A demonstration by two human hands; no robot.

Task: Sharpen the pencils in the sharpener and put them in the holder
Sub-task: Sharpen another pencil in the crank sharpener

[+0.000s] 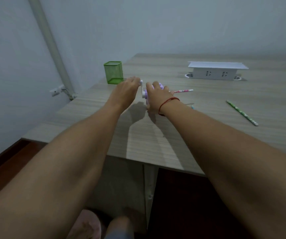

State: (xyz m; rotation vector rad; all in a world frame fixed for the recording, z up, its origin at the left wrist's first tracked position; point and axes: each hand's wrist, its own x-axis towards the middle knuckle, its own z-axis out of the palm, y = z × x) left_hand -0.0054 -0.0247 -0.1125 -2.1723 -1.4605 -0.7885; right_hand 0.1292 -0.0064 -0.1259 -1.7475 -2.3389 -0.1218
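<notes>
Left hand (pixel 127 87) grips the crank (pixel 141 87); right hand (pixel 157 98) clasps the purple sharpener (pixel 161 86).

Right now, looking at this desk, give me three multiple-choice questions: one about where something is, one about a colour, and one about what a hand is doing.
1. Where does the holder stand?
A. At the desk's far left edge
B. Beside the socket box
C. On the floor

2. What colour is the sharpener?
A. Red
B. Purple
C. Black

3. What is the left hand doing?
A. Resting flat on the desk
B. Holding the green pencil
C. Gripping the sharpener's crank

Answers:
1. A: the green mesh holder sits at the far left edge of the desk, well away from the white socket box.
2. B: purple plastic shows under the right hand, which presses it down.
3. C: its fingers close on the white crank, while the green pencil lies untouched to the right.
</notes>
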